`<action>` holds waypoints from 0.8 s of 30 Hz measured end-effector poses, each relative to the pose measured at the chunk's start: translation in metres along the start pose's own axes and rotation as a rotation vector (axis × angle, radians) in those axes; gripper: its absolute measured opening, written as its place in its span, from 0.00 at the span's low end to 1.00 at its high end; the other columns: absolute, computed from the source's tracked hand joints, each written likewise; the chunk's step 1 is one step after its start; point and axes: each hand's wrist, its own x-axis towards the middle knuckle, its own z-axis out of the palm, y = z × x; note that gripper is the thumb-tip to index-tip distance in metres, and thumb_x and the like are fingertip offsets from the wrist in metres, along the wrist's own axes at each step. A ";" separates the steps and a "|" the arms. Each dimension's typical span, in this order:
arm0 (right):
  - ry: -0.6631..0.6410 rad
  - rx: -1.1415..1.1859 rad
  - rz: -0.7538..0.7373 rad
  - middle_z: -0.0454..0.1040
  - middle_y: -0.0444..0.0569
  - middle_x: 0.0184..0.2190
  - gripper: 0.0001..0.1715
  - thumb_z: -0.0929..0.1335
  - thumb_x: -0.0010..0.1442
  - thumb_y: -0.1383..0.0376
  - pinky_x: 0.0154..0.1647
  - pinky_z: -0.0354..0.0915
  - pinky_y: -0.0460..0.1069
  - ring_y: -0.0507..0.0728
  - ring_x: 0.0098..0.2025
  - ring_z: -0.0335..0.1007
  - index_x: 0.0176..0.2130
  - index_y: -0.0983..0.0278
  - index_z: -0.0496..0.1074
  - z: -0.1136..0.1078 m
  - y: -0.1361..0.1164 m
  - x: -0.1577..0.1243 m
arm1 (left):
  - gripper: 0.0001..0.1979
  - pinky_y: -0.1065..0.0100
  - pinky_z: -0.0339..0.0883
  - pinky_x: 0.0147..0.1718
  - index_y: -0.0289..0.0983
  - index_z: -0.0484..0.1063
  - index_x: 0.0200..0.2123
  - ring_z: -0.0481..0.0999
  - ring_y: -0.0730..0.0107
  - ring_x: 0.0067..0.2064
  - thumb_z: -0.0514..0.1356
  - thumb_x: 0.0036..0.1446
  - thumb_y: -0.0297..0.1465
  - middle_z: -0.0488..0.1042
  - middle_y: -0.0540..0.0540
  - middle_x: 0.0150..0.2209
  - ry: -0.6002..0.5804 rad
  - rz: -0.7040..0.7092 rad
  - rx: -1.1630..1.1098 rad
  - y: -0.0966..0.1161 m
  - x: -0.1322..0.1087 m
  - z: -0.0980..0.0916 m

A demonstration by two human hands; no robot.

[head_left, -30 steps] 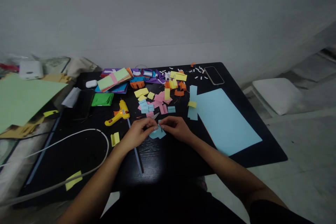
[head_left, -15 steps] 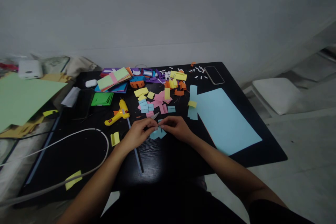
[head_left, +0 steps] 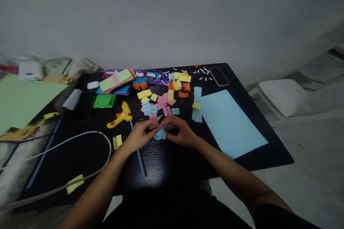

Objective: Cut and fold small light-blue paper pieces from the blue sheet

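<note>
Between my two hands is a small folded light blue paper piece [head_left: 160,134], held above the black table [head_left: 172,164]. My left hand [head_left: 142,133] pinches its left side with thumb and fingers. My right hand [head_left: 180,131] has its curled fingers on the right and upper side of the same piece. Scissor tips [head_left: 159,118] show just beyond my fingers; the rest of the scissors is hidden. Small pink [head_left: 162,103], blue and yellow [head_left: 144,94] paper pieces lie a little farther back.
A yellow glue gun [head_left: 124,115] lies left of my hands, near a blue stick [head_left: 141,164]. Large light blue sheets [head_left: 232,123] lie at the right, a phone [head_left: 219,76] behind them. A white cable [head_left: 110,146] loops at the left.
My right hand has shifted slightly, its fingers now reaching over the top of the blue piece. The piece has turned and sits slightly higher. My left hand has barely moved.
</note>
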 end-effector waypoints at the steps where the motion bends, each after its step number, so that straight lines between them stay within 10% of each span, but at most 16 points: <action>1: -0.022 -0.057 -0.059 0.75 0.51 0.48 0.17 0.72 0.56 0.72 0.44 0.74 0.49 0.55 0.46 0.75 0.47 0.61 0.79 -0.001 0.000 0.000 | 0.07 0.71 0.68 0.34 0.37 0.77 0.38 0.77 0.70 0.35 0.62 0.63 0.35 0.79 0.49 0.32 -0.005 -0.002 0.006 0.000 0.000 -0.001; 24: -0.022 -0.264 -0.210 0.77 0.50 0.42 0.09 0.73 0.60 0.70 0.43 0.74 0.49 0.55 0.42 0.77 0.42 0.60 0.81 0.003 0.009 -0.003 | 0.08 0.69 0.70 0.30 0.34 0.77 0.33 0.75 0.72 0.27 0.63 0.57 0.34 0.77 0.49 0.27 -0.169 -0.232 -0.278 -0.005 0.005 -0.006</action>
